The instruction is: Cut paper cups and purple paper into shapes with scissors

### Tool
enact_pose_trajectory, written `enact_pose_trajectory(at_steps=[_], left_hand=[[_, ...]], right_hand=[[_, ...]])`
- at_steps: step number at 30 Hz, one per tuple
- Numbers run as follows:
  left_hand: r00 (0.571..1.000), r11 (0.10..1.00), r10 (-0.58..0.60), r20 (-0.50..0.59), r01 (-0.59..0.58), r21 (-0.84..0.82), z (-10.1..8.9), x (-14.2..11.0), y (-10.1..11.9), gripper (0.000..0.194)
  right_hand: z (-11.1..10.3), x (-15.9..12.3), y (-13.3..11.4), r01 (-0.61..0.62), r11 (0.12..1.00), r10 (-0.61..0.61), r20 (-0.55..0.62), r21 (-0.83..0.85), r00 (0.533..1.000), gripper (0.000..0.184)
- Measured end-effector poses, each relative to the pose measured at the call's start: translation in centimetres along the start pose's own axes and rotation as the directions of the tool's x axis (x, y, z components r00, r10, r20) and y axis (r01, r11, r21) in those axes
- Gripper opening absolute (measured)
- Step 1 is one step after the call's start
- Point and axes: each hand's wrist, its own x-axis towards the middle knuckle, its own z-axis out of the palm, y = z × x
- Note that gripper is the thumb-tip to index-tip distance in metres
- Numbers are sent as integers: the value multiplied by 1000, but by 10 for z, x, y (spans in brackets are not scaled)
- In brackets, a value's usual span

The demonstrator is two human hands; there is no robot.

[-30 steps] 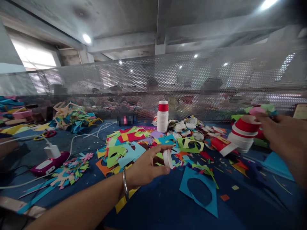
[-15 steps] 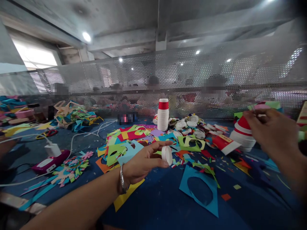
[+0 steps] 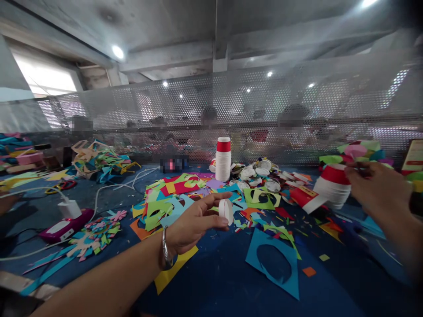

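My left hand [image 3: 194,222] is raised over the blue table and pinches a small white disc with a red rim [image 3: 226,211] between thumb and fingers. A metal bangle sits on that wrist. My right hand [image 3: 380,191] is at the far right, fingers closed around something small I cannot make out, just beside a leaning stack of white cups with a red top [image 3: 332,187]. Between the hands lies a blue paper sheet with a round hole cut out [image 3: 274,264].
Cut coloured paper scraps [image 3: 172,198] cover the table middle. An upright stack of red-topped cups [image 3: 223,160] and several white discs [image 3: 261,172] stand farther back. A pink device with white charger [image 3: 66,220] lies left. A perforated screen [image 3: 211,114] separates other people beyond.
My left hand has lifted the disc slightly and turned it. My right hand has drawn back from the top of the leaning cup stack toward me.
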Motion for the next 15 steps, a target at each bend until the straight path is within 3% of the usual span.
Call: enact_pose_trajectory(at_steps=[2,4,8,11,15], left_hand=[[1000,1000,-2,-10,1,-26,0,0,1,57],[1000,999,-5,4,6,-49,-1,0,0,57],[999,998,25,23,-23,-51,-2,2,-3,59],[999,998,50,19,-49,-45,-4,3,-4,60],[997,997,74,-7,-74,-7,-5,3,-4,61]], right_hand=[[-11,-5,-11,-95,993,94,24,70,995,33],[-24,-11,-24,-107,985,104,29,137,994,32],[-53,-35,-61,-29,904,-65,204,426,977,28],[-75,-63,-93,8,767,-324,377,642,868,37],[-97,-99,-127,13,601,-627,461,799,628,44]])
